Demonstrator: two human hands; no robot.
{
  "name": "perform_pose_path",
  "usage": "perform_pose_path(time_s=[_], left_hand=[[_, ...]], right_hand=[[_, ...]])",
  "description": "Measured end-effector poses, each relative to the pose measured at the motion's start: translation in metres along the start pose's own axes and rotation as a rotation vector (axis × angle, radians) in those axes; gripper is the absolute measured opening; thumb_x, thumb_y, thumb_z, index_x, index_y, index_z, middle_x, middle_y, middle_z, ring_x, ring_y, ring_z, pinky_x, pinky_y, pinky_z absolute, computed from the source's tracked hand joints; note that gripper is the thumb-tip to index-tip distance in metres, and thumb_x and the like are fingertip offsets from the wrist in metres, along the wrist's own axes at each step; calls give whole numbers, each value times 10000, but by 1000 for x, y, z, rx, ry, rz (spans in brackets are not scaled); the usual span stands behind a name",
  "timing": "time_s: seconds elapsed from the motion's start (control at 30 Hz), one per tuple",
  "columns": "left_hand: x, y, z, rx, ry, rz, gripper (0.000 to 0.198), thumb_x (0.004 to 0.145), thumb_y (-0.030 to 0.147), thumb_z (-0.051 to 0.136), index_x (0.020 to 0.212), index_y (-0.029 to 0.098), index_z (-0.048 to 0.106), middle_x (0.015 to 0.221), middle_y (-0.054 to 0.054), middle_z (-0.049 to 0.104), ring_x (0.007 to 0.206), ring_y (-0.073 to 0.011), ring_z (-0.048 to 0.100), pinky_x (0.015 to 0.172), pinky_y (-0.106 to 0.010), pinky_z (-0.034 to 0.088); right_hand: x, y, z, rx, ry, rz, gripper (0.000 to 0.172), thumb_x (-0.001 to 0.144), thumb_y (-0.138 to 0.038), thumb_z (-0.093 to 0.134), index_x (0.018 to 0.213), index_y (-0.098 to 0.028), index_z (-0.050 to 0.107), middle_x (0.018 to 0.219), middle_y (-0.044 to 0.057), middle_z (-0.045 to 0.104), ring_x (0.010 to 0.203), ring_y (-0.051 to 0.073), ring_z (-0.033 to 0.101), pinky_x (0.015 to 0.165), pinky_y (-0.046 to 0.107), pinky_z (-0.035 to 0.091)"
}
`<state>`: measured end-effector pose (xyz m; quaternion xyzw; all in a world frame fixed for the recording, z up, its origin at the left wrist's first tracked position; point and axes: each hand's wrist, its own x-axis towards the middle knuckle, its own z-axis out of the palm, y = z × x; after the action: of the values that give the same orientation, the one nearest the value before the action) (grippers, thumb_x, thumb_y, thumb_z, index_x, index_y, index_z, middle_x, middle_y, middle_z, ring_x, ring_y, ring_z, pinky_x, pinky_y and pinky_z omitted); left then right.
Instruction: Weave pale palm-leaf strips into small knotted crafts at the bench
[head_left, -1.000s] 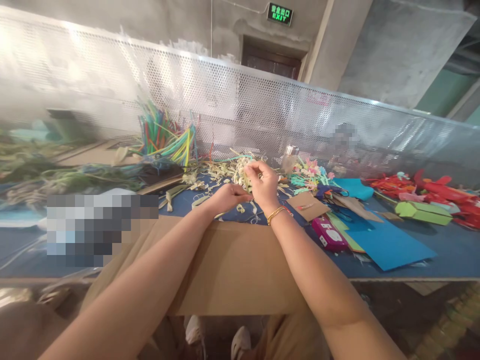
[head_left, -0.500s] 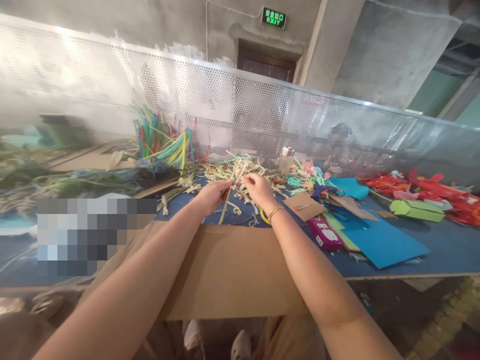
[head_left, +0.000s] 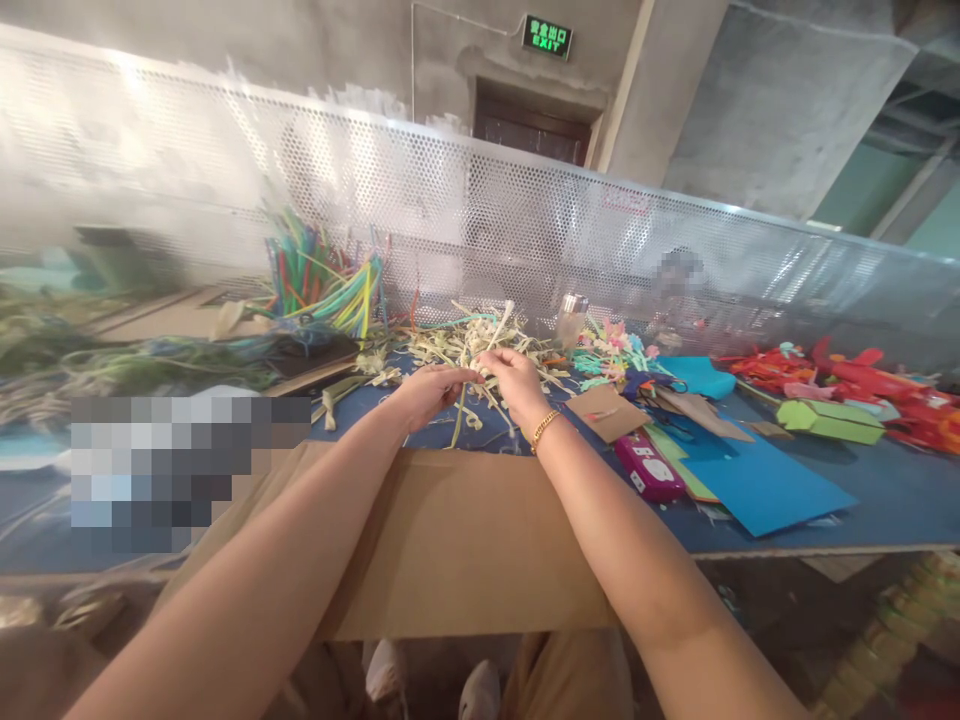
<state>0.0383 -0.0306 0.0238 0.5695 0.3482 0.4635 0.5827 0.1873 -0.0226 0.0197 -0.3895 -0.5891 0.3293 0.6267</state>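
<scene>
My left hand [head_left: 435, 393] and my right hand [head_left: 512, 378] meet over the blue table, fingertips close together. Both are closed on a thin pale green strip [head_left: 459, 418] that hangs down below my left fingers; its upper part is partly hidden by the fingers. Just behind the hands lies a heap of pale dried strips [head_left: 442, 345], some with knots. A brown cardboard sheet [head_left: 472, 550] lies under my forearms at the table's near edge. A gold bracelet [head_left: 545, 430] is on my right wrist.
Colourful tubes [head_left: 322, 275] stand back left, beside green cords [head_left: 172, 365]. To the right are a purple box [head_left: 649, 467], blue paper [head_left: 765, 480], a green paper box [head_left: 831, 420] and red items [head_left: 862, 380]. A clear bottle [head_left: 572, 320] stands before the perforated metal screen [head_left: 517, 220].
My right hand has shifted slightly left and down, and my left fingers now reach further right beneath it. The yellow loop near my right wrist is no longer visible.
</scene>
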Motion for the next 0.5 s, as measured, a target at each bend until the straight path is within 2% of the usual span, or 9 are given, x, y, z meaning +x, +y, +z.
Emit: perform_pose_path(time_s=[0.13, 0.27, 0.37, 0.5], left_hand=[[0, 0, 0, -29, -24, -21, 172, 637, 317, 747, 663, 152, 708, 470, 40, 389, 445, -60, 343, 420, -203, 307], [-1, 1, 2, -138, 3, -41, 259, 610, 349, 781, 694, 123, 686, 559, 13, 487, 484, -62, 412, 462, -208, 362], [-2, 1, 1, -194, 26, -13, 281, 586, 340, 801, 704, 127, 660, 579, 25, 495, 496, -52, 426, 486, -199, 365], [2, -1, -4, -148, 101, 87, 282, 542, 289, 824, 632, 140, 602, 550, 45, 461, 474, -44, 384, 469, -203, 317]], right_hand=[[3, 3, -2, -33, 72, -11, 241, 737, -410, 603, 770, -174, 641, 821, 39, 677, 773, 135, 608, 716, 248, 462], [4, 3, -7, -138, 49, 9, 345, 764, -508, 558, 801, -174, 641, 755, 26, 656, 708, 129, 591, 657, 241, 444], [3, 1, -12, -268, -16, 36, 435, 778, -587, 518, 733, -172, 641, 664, 15, 625, 640, 126, 563, 612, 241, 416], [-1, -3, -14, -461, -211, 13, 433, 771, -578, 549, 642, -172, 629, 568, -9, 567, 556, 115, 506, 566, 238, 370]])
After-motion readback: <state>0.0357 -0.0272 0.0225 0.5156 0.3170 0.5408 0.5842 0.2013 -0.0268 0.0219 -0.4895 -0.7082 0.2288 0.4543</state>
